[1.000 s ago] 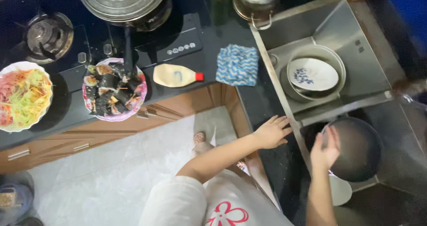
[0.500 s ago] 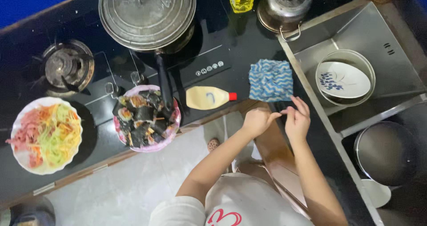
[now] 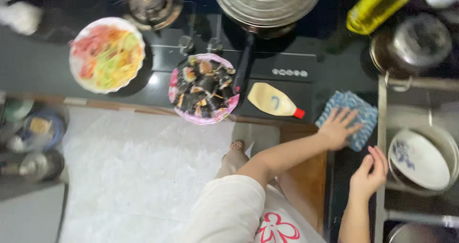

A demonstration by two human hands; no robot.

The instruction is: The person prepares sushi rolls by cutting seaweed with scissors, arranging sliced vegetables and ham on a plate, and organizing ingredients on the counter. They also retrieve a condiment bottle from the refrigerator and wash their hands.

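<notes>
My left hand [image 3: 337,127] lies flat, fingers spread, on a blue-and-white knitted cloth [image 3: 358,110] on the black counter. My right hand [image 3: 369,172] hovers just below it by the left rim of the steel sink [image 3: 381,128], fingers loosely apart and holding nothing. A cream squeeze bottle with a red cap [image 3: 273,100] lies on its side left of the cloth. A pink plate of dark rolled food pieces [image 3: 203,87] sits further left.
A white plate of red, yellow and green shreds [image 3: 107,54] is at the far left. A lidded pan [image 3: 267,4] with a long black handle, an oil bottle [image 3: 380,4] and a kettle [image 3: 413,44] stand at the back. A patterned bowl [image 3: 418,159] rests in the sink.
My hands were together just below the cloth; the left hand has moved up onto it and the right has dropped toward the sink rim. The view has swung right.
</notes>
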